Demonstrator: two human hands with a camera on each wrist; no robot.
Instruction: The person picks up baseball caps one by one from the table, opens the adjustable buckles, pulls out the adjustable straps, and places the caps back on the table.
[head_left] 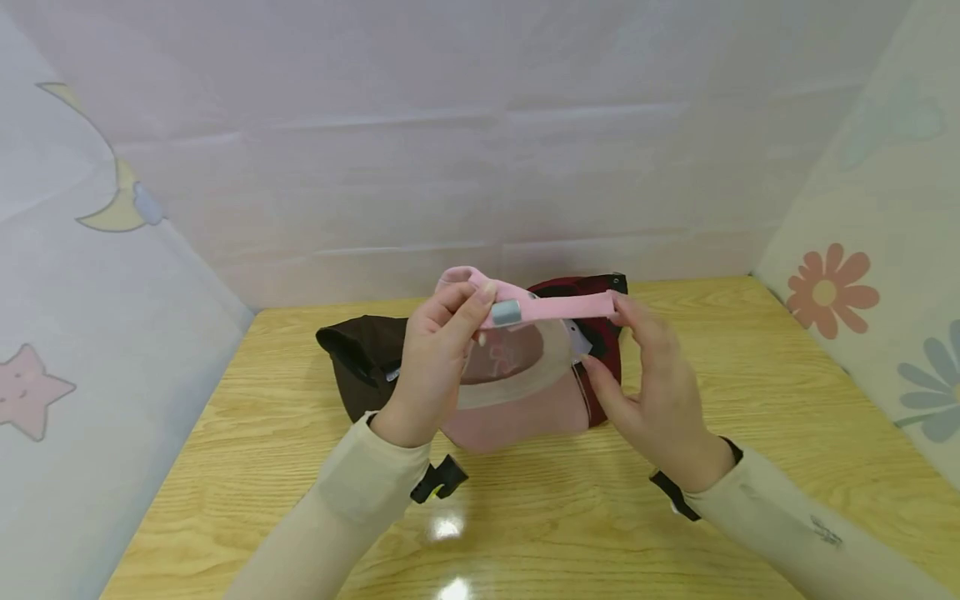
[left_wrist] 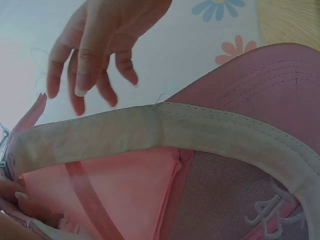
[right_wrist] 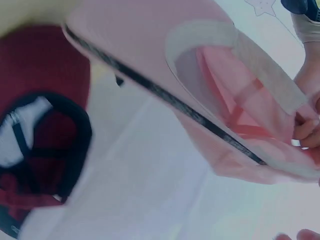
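My left hand (head_left: 433, 362) pinches the back band of a pink baseball cap (head_left: 517, 421) right beside a silver buckle (head_left: 506, 313). From the buckle a pink strap (head_left: 572, 307) runs out to the right. The cap hangs with its opening towards me, and its pale sweatband (left_wrist: 95, 132) and pink lining show in the left wrist view. Around the strap's free end, my right hand (head_left: 663, 396) is held with thumb and fingers apart. In the left wrist view the right hand's fingers (left_wrist: 85, 60) are loose, with nothing between them.
Behind the pink cap lie a dark brown cap (head_left: 360, 333) on the left and a dark red and black cap (head_left: 606, 387) on the right. All are over a wood-grain table (head_left: 247, 467). A pale fabric wall (head_left: 480, 183) stands at the back, with printed side walls.
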